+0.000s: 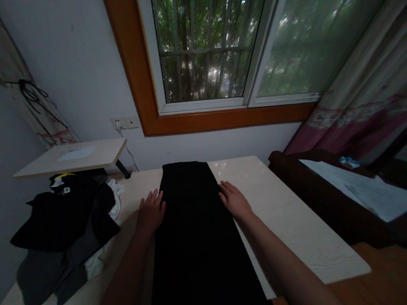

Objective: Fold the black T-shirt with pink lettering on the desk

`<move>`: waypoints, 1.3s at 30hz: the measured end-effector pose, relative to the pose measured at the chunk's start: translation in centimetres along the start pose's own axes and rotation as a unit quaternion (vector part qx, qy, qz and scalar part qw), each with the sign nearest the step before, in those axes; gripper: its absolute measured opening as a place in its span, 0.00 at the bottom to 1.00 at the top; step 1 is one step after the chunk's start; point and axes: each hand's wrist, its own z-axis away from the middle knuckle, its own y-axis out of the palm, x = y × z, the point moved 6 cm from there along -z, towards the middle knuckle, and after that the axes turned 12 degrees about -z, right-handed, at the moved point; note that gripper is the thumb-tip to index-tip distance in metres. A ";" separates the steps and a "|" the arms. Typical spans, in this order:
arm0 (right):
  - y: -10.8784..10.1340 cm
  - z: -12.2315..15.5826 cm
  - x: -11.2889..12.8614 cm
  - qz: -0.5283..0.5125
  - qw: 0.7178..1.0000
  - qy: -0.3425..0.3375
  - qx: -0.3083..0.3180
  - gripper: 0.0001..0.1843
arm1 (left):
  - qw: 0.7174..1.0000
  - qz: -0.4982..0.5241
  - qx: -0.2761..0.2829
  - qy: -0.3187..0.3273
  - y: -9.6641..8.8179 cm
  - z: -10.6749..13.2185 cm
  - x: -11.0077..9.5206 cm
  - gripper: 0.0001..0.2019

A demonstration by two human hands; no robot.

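A long black garment (196,229), its exact kind not clear, lies flat and lengthwise on the pale wooden table (284,226). Its far end is straight and reaches close to the table's back edge, while the near end runs out of view at the bottom. My left hand (152,213) rests at the garment's left edge, fingers stretched forward and slightly apart. Along the opposite edge lies my right hand (235,200), its fingers extended and touching the cloth. Neither hand grips the fabric.
Black, grey and white clothes (67,221) lie in a pile at the left, partly under a small raised shelf (72,157). A window (215,42) is set in the wall behind. To the right stands a dark brown piece of furniture (321,199) with a white sheet (363,188) on it.
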 end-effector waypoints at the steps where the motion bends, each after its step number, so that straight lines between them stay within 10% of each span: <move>1: -0.1 0.0 0.0 -0.001 1.000 0.001 -0.001 0.25 | 1.000 0.003 -0.003 -0.003 -0.1 0.0 0.0 0.27; 11: 0.0 -0.1 0.0 -0.008 1.000 0.005 0.010 0.25 | 0.992 0.035 -0.048 0.108 -2.4 -3.8 -6.4 0.28; 17: 0.0 -0.2 -0.1 -0.006 1.000 0.001 0.005 0.25 | 0.990 0.040 -0.016 0.135 -0.6 -7.0 -10.0 0.28; 27: -0.3 -0.3 0.1 -0.001 1.000 -0.004 0.006 0.24 | 0.999 0.035 0.023 0.001 1.5 -9.4 -3.3 0.29; 39: -0.3 -0.8 -0.8 -0.085 0.996 0.022 -0.016 0.24 | 1.000 -0.007 -0.012 -0.007 0.9 -4.2 0.0 0.27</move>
